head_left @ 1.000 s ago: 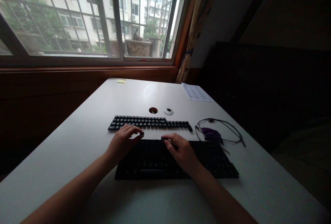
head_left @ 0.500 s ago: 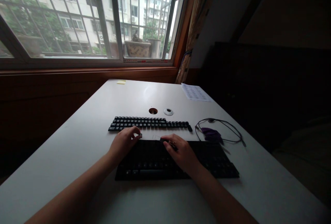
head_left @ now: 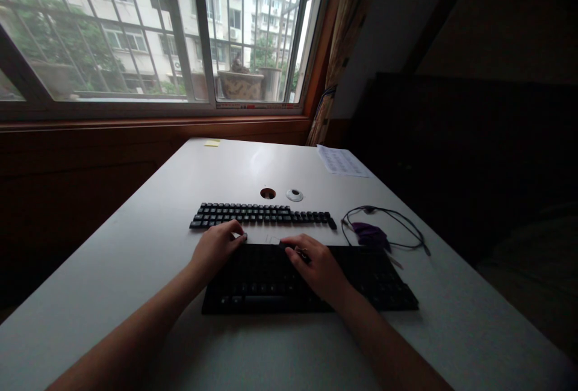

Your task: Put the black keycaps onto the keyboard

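A black keyboard (head_left: 271, 303) lies in front of me, most of its upper rows bare of keycaps, with some keys along the bottom. Between the thumb and index finger of my left hand (head_left: 219, 243) is a small dark keycap (head_left: 244, 237), just above the keyboard's back left edge. My right hand (head_left: 313, 258) is closed around a dark-handled wire keycap puller (head_left: 282, 244). Its thin wire ends point left, toward the left hand. Behind both hands, loose black keycaps (head_left: 266, 213) are lined up in rows on the white table.
A coiled black cable (head_left: 406, 222) and a purple cloth (head_left: 370, 234) lie right of the keycap rows. Farther back are a round table hole (head_left: 268, 194), its round cover (head_left: 295, 195), a printed sheet (head_left: 343, 162) and a yellow sticky note (head_left: 212, 143). A window stands beyond.
The left fingers have turned the keycap slightly. The right hand and the puller have hardly moved.
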`<action>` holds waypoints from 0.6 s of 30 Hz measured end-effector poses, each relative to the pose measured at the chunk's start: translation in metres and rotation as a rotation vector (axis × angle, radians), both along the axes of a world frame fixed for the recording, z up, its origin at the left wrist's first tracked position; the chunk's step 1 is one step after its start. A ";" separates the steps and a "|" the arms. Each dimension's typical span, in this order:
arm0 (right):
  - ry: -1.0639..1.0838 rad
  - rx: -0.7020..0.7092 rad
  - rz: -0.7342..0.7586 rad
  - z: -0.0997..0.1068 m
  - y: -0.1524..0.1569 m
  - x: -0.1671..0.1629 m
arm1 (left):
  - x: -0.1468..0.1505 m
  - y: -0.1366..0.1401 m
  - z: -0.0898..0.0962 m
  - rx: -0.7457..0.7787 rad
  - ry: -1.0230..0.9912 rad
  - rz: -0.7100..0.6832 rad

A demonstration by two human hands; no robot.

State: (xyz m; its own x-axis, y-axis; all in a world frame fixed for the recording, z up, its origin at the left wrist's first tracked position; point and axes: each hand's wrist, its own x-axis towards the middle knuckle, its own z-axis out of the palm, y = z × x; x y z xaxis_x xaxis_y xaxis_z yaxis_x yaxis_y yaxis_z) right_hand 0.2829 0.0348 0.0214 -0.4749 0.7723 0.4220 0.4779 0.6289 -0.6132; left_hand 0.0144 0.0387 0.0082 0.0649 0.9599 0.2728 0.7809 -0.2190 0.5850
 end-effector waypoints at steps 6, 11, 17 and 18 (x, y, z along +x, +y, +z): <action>0.009 0.002 -0.005 -0.002 0.001 0.000 | 0.000 0.001 -0.002 0.024 0.021 0.000; 0.042 -0.011 -0.001 -0.001 0.002 0.000 | 0.000 0.001 -0.003 0.041 0.034 -0.001; 0.052 -0.034 0.003 0.000 0.000 0.000 | 0.001 -0.003 -0.004 0.077 0.021 -0.040; 0.053 -0.036 0.003 0.001 0.000 0.000 | 0.001 -0.005 -0.002 0.093 0.032 -0.046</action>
